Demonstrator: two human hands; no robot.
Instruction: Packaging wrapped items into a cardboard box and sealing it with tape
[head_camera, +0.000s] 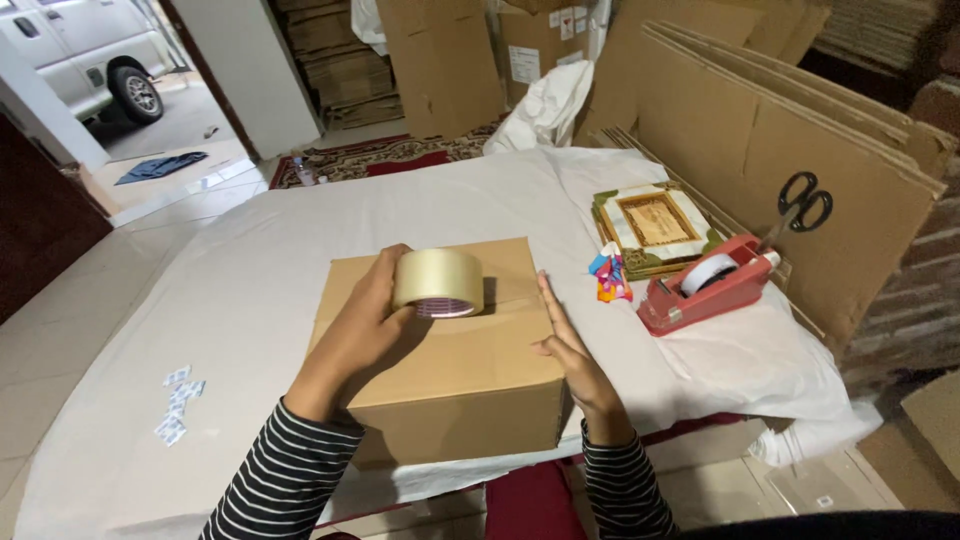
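striped sleeves run down to both hands, which flank the top of a closed cardboard box (450, 350) set on the near part of the worktop. the left hand (365, 325) curls around a roll of clear packing tape (438, 282), holding it on its edge on the box lid, the roll's open core facing toward the person, a little left of the lid's middle and toward the far edge. the right hand (568, 345) lies open and flat, fingers stretched together, pressed along the right edge of the lid, holding nothing; it is just beside the roll but not touching it, so the left hand is plainly the nearer to the tape. the box's longer side runs left to right across the view, and a faint seam crosses the lid from the roll toward the right hand. outward, the worktop is draped in a white sheet (250, 300); to the right stand a red tape dispenser (705, 285), a small bright wrapper (610, 278) and a stack of framed pictures (655, 225). black scissors (800, 205) hang on flat cardboard sheets (800, 130) leaning behind. small paper labels (178, 405) lie on the sheet at left. beyond, a patterned rug (390, 155), tiled floor and a van (85, 55) outside the doorway.
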